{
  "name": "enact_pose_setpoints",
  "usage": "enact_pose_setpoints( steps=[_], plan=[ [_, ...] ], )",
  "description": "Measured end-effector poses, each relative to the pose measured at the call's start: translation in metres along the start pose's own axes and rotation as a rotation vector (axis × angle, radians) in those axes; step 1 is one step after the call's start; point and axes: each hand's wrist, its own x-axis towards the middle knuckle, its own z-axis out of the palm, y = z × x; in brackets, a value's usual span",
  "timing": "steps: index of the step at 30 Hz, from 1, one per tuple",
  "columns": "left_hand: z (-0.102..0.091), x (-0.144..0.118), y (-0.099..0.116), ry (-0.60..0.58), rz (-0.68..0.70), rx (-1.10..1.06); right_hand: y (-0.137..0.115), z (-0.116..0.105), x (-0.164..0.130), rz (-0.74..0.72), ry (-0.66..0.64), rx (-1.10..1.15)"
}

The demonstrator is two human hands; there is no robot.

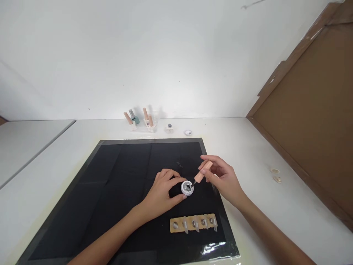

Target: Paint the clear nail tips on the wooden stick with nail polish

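Note:
My left hand (pixel 167 188) grips a small round white jar (pixel 183 193) between thumb and index finger on the black mat. The jar is uncapped and holds a silvery-grey substance. In my right hand (pixel 220 176) is a nail polish brush (pixel 201 173) with a peach-coloured handle, tilted down to the left. Its dark tip reaches into the jar. Nearer to me lies a tan strip (pixel 179 219) bearing several clear false nail tips, some with silvery patches.
Behind the black mat (pixel 124 165) stand several nail polish bottles (pixel 147 120) in a clear holder, a small container (pixel 169 128) and a white lid (pixel 188 132). Two small pale round pieces (pixel 277 179) lie at right, near a brown cardboard panel (pixel 309 110). A white wall rises behind the table.

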Motion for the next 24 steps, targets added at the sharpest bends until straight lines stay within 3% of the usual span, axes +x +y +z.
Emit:
enact_pose_setpoints(
  steps=[6, 12, 16, 19, 24],
  plan=[
    [-0.009, -0.005, -0.003, -0.019, 0.058, 0.027, 0.001, -0.004, 0.004, 0.096, -0.016, 0.200],
    [-0.036, -0.022, 0.005, 0.016, 0.073, 0.086, 0.002, -0.004, 0.004, 0.133, -0.009, 0.329],
    [-0.045, -0.052, 0.014, -0.107, 0.038, -0.031, 0.002, -0.003, 0.004, 0.147, 0.000, 0.367],
    [-0.032, -0.075, 0.013, -0.181, -0.033, -0.045, 0.002, -0.002, 0.004, 0.164, 0.012, 0.380],
    [0.007, -0.088, 0.010, -0.021, -0.099, 0.079, 0.001, -0.001, 0.005, 0.191, 0.019, 0.388]
  ],
)
